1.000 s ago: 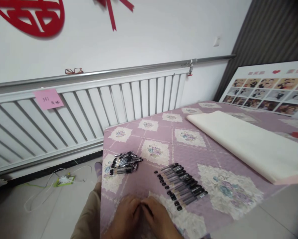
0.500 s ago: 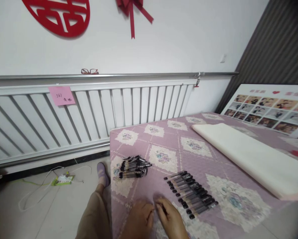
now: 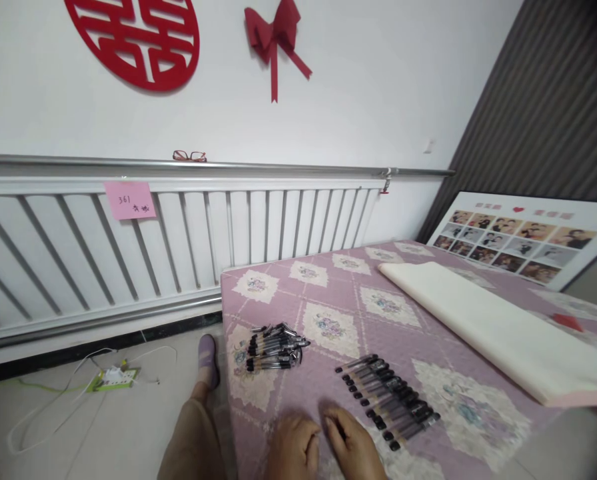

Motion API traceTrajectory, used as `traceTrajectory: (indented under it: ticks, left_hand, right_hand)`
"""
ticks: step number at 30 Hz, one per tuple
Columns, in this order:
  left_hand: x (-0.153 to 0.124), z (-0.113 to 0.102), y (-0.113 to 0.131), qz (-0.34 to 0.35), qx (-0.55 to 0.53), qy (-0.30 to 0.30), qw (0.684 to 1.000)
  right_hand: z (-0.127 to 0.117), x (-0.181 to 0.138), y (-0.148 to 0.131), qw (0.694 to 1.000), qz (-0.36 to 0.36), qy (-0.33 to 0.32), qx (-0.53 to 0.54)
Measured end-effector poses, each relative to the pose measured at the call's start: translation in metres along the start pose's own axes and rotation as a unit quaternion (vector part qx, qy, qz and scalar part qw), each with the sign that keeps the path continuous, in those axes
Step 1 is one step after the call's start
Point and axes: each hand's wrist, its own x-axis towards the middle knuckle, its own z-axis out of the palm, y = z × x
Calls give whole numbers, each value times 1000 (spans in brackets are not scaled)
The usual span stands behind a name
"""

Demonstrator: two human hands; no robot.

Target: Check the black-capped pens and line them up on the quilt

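Observation:
Low in the head view, my left hand [image 3: 292, 448] is closed, with its fingers curled under. My right hand [image 3: 352, 443] is beside it, also curled closed, and a small gap separates the two. Whether anything is inside either hand is hidden. To the right of my right hand lies a slanted row of several black-capped clear pens [image 3: 388, 397], side by side on the floral bedspread [image 3: 323, 387]. Beyond my left hand is a looser heap of dark pens and pen parts [image 3: 276, 347], near the bed's left edge.
A long cream folded pad [image 3: 478, 320] stretches along the right side, with a red item [image 3: 568, 323] behind it. A photo board [image 3: 518, 240] leans at the back right. The radiator [image 3: 258, 220] borders the bed. A power strip [image 3: 113, 379] with loose cords lies on the floor.
My hands have drawn slightly apart, having been almost touching at the fingertips. The camera view has tilted up a little. Both pen groups lie as before.

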Motion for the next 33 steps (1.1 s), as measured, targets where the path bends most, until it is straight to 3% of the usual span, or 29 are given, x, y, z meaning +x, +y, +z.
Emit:
traceTrajectory:
  ticks: [6, 11, 17, 27, 30, 33]
  left_hand:
    - [11, -13, -2, -15, -1, 8, 1000]
    - [34, -35, -16, -43, 93, 71, 992]
    - [55, -53, -28, -88, 186, 54, 977]
    - [57, -59, -23, -94, 213, 21, 972]
    - [56, -59, -23, -91, 201, 29, 975]
    - [56, -58, -24, -92, 195, 36, 976]
  right_hand:
    - [-1, -1, -1, 1000, 7, 2, -9]
    - [1, -1, -2, 1000, 7, -2, -26]
    - [10, 9, -3, 999, 16, 5, -38]
    - [38, 52, -11, 994, -17, 99, -44]
    - [47, 67, -13, 992, -51, 87, -69]
    - [53, 79, -15, 991, -42, 60, -113]
